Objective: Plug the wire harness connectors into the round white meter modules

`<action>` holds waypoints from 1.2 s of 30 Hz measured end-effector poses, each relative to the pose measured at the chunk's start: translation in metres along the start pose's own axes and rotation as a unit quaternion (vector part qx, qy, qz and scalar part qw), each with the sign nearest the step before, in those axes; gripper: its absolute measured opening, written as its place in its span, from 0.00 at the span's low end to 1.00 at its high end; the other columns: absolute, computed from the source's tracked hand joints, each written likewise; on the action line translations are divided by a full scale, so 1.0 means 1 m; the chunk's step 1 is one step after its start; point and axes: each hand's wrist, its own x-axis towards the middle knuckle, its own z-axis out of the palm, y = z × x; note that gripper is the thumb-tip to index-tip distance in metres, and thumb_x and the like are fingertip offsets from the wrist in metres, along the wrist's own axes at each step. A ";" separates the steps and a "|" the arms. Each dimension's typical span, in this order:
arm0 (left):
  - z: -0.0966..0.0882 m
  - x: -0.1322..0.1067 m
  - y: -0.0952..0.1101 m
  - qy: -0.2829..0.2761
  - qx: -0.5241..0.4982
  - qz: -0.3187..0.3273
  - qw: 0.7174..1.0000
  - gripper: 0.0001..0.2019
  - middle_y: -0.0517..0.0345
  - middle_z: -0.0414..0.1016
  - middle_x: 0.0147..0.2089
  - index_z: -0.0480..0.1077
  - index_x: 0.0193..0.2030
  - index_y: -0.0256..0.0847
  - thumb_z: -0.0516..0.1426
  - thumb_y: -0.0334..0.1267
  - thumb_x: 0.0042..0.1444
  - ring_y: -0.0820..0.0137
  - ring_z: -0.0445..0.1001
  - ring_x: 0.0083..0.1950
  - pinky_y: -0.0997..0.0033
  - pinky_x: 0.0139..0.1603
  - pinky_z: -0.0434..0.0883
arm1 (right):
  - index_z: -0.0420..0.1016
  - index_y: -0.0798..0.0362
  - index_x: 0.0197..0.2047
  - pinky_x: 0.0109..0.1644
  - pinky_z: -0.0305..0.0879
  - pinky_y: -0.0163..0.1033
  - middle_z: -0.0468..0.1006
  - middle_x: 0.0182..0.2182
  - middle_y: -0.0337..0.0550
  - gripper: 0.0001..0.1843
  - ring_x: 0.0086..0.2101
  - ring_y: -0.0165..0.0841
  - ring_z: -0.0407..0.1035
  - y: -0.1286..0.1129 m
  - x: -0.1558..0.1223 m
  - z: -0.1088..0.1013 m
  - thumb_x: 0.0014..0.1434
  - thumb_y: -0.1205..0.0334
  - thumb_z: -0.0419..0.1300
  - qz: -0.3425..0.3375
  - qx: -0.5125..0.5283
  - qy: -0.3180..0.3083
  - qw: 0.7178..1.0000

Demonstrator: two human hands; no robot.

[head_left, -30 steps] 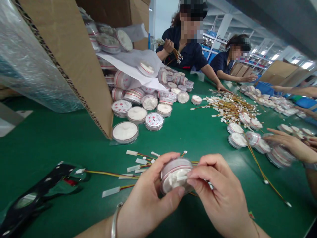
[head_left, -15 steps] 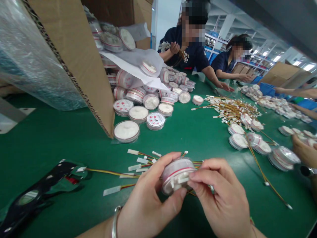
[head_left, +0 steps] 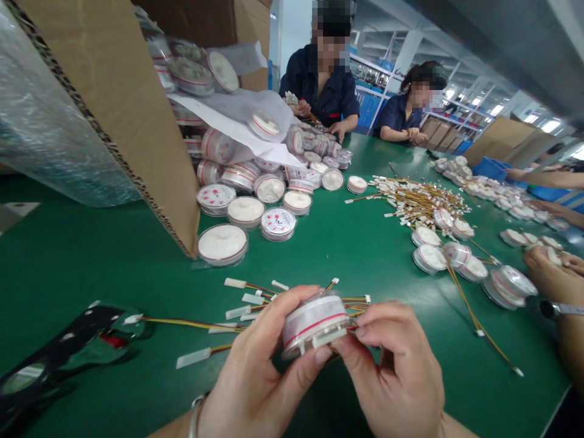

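Two-handed hold, left grip (head_left: 269, 359) cupping tilted case (head_left: 314, 319), bent right grip (head_left: 392, 365) pinching strip (head_left: 330, 337)

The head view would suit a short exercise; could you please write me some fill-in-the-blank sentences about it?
The left hand holds a round case ringed by a ____ stripe.
The bench top is coloured ____.
A silvery bracelet circles this person's ____ wrist.
The big box is made of ____.

Missing words: red; green; left; cardboard.
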 end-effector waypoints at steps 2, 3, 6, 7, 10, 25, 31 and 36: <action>0.000 -0.001 0.000 0.000 0.015 0.006 1.000 0.23 0.64 0.65 0.57 0.51 0.59 0.60 0.55 0.42 0.59 0.68 0.67 0.55 0.73 0.54 0.63 | 0.64 0.51 0.35 0.38 0.65 0.31 0.68 0.34 0.37 0.08 0.34 0.25 0.67 0.001 0.000 0.000 0.57 0.69 0.61 0.006 0.008 -0.002 1.000; 0.000 -0.001 0.000 0.000 0.023 0.010 1.000 0.23 0.64 0.65 0.57 0.51 0.59 0.60 0.55 0.41 0.59 0.68 0.67 0.55 0.74 0.54 0.63 | 0.64 0.51 0.36 0.37 0.65 0.31 0.68 0.34 0.37 0.08 0.34 0.25 0.67 0.001 0.000 0.000 0.57 0.70 0.61 0.011 0.016 -0.004 1.000; -0.002 0.000 0.001 0.002 0.044 0.031 0.999 0.23 0.62 0.66 0.56 0.51 0.59 0.59 0.54 0.40 0.60 0.66 0.67 0.54 0.73 0.54 0.62 | 0.64 0.51 0.38 0.37 0.66 0.31 0.68 0.34 0.37 0.08 0.35 0.25 0.66 0.002 0.000 0.000 0.58 0.68 0.60 0.032 0.034 -0.013 0.999; -0.003 0.000 0.001 0.001 0.049 0.044 0.998 0.23 0.61 0.65 0.56 0.51 0.59 0.58 0.54 0.40 0.60 0.66 0.67 0.54 0.72 0.54 0.62 | 0.65 0.51 0.40 0.37 0.66 0.31 0.68 0.35 0.38 0.08 0.36 0.26 0.66 0.003 -0.001 0.000 0.58 0.66 0.60 0.040 0.035 -0.019 0.998; -0.004 0.003 0.001 -0.001 0.060 0.082 0.995 0.23 0.57 0.64 0.56 0.51 0.60 0.54 0.53 0.37 0.60 0.64 0.65 0.55 0.70 0.55 0.62 | 0.66 0.50 0.48 0.40 0.67 0.33 0.67 0.39 0.41 0.13 0.39 0.28 0.65 0.006 -0.002 -0.001 0.59 0.60 0.59 0.064 0.035 -0.054 0.996; -0.003 -0.001 0.002 -0.040 0.050 0.150 0.987 0.26 0.58 0.59 0.55 0.46 0.63 0.53 0.50 0.34 0.61 0.68 0.61 0.56 0.79 0.60 0.55 | 0.70 0.46 0.50 0.45 0.61 0.36 0.73 0.42 0.37 0.25 0.42 0.30 0.64 0.013 0.012 -0.008 0.54 0.42 0.58 0.091 0.168 -0.198 0.962; 0.002 -0.005 0.008 -0.001 0.029 0.142 0.989 0.21 0.56 0.62 0.54 0.51 0.62 0.52 0.49 0.37 0.62 0.66 0.63 0.55 0.75 0.58 0.58 | 0.68 0.46 0.53 0.47 0.60 0.37 0.72 0.43 0.37 0.22 0.43 0.30 0.63 0.011 0.008 -0.007 0.59 0.45 0.56 0.079 0.163 -0.197 0.964; 0.000 -0.007 0.004 -0.013 0.050 0.179 0.982 0.23 0.54 0.60 0.56 0.49 0.63 0.45 0.50 0.37 0.62 0.68 0.62 0.56 0.77 0.59 0.57 | 0.68 0.48 0.53 0.47 0.60 0.37 0.72 0.44 0.38 0.22 0.43 0.30 0.64 0.010 0.006 -0.006 0.60 0.46 0.55 0.057 0.159 -0.181 0.969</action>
